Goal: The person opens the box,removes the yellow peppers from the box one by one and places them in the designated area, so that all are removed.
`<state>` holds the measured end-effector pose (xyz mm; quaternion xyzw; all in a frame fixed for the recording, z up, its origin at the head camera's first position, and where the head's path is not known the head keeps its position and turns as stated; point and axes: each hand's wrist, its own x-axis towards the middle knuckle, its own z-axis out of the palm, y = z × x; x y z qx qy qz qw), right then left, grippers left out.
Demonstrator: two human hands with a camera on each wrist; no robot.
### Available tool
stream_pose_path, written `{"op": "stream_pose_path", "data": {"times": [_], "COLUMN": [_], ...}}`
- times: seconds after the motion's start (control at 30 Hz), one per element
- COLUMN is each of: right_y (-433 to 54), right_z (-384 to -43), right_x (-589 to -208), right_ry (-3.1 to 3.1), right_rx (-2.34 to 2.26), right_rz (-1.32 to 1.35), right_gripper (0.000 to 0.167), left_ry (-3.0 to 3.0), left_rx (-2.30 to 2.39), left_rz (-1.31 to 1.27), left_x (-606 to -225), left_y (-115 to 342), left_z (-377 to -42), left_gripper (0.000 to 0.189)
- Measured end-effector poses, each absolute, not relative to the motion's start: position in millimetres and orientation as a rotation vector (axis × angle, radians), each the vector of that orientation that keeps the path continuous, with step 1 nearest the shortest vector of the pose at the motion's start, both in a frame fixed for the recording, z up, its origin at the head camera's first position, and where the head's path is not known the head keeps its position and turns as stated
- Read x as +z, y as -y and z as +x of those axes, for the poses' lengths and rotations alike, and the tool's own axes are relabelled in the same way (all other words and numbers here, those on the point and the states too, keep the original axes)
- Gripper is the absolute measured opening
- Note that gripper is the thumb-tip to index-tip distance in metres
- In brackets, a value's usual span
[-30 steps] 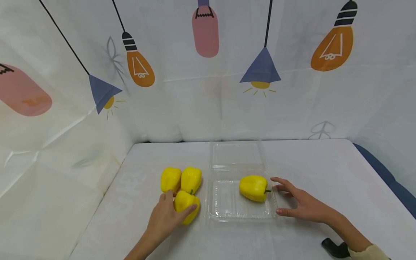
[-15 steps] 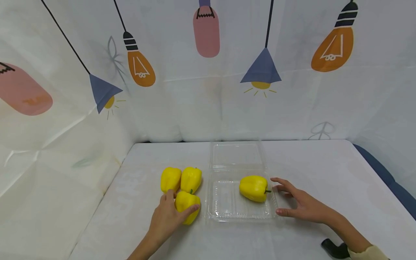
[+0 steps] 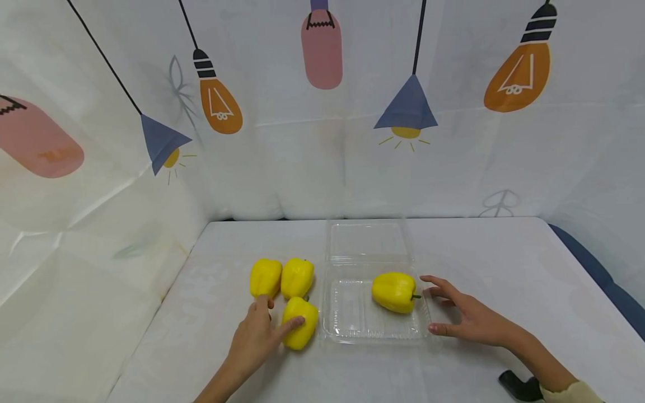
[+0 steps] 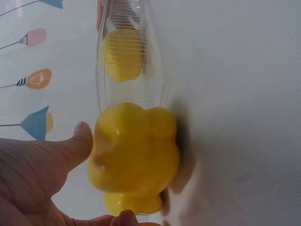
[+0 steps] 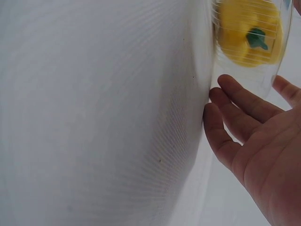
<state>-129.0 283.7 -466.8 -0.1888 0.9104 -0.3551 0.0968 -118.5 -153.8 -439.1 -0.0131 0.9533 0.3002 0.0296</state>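
A yellow bell pepper (image 3: 305, 324) lies on the table left of a clear plastic clamshell box (image 3: 345, 313). My left hand (image 3: 254, 338) is at this pepper's left side, its thumb against or just over the pepper and its fingers apart from it. In the left wrist view the pepper (image 4: 136, 146) sits beyond the spread thumb and fingers. Just behind are two more yellow peppers, one left (image 3: 265, 276) and one right (image 3: 298, 276). Another bell pepper (image 3: 393, 292) lies on its side inside the box. My right hand (image 3: 473, 319) rests by the box's right edge, fingers spread and holding nothing.
The box's lid (image 3: 370, 240) lies folded back toward the wall. A black curved object (image 3: 519, 386) lies by the right forearm. A white sheet with printed lamps (image 3: 302, 157) hangs behind the white table (image 3: 478, 246).
The front pepper has shifted right toward the box and turned slightly, away from my left fingers. My left hand has stayed nearly in place, and my right hand has not moved.
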Motion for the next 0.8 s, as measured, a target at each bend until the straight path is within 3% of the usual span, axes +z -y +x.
{"op": "stream_pose_path", "data": {"times": [0.8], "right_y": [-283.3], "right_z": [-129.8], "right_x": [-465.8], "right_ry": [-2.697], "right_rx": [-1.053], "right_rz": [-0.551], "right_gripper": [0.089], "left_ry": [-2.886], "left_rx": [0.955], "left_rz": [0.148], "left_x": [-435.6], "left_y": [149.7], "left_z": [-121.5], "left_gripper": [0.060]}}
